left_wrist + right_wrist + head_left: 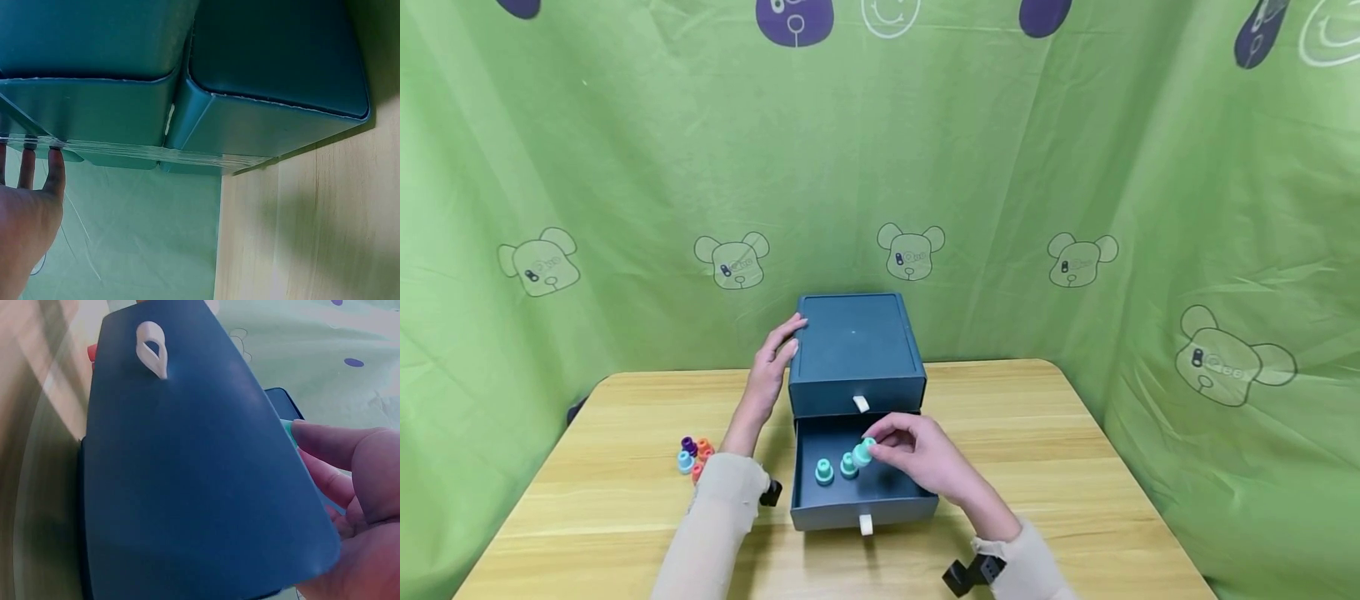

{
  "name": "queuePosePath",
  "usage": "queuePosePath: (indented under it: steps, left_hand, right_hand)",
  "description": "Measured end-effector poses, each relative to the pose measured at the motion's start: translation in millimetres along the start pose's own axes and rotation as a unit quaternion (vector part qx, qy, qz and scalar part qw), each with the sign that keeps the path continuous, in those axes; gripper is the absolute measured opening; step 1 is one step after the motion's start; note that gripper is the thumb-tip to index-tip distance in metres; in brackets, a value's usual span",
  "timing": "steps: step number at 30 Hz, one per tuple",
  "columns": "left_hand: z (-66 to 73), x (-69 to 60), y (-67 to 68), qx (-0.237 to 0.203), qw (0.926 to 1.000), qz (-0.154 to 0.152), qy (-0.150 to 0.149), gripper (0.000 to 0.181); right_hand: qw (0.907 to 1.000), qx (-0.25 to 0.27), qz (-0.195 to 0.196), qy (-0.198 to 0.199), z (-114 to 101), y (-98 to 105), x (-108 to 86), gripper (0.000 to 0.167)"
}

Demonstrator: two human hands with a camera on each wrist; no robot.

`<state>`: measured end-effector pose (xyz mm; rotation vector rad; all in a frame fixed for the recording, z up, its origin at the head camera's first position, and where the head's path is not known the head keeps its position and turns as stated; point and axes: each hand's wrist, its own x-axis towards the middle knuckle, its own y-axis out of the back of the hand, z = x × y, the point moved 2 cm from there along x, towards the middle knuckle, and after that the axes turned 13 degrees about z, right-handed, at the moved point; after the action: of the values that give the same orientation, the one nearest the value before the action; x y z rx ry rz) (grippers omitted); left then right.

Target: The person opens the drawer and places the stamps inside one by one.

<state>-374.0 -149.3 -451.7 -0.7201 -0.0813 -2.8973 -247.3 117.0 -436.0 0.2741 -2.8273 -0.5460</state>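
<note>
A green bear-print curtain backs the wooden counter, where a two-drawer cabinet stands with its lower drawer pulled out, leaving the inside reachable from above. The left hand rests extended fingers against the cabinet's side, probably to steady it, while the right hand pinches a teal peg over that drawer, a grip suiting so small a piece, near two upright teal pegs.
</note>
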Motion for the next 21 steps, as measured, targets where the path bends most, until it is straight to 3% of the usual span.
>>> queuePosePath:
  steps: [10,16,21]
  left_hand:
    - [1.4,0.8,-0.3,-0.001,1.0,-0.001,0.009,0.043]
    - [27.1,-6.0,-0.1,0.0,0.9998,-0.011,0.018,0.044]
    - [7.4,-1.5,-0.1,-0.002,1.0,-0.002,0.006,0.042]
  right_hand:
    - [0.9979,-0.008,-0.064,0.008,-1,-14,0.5,0.011]
    - [0.9946,-0.026,-0.101,0.009,1,-19,2.2,0.011]
    - [0.9927,-0.024,-0.118,0.0,3,-20,3.5,0.01]
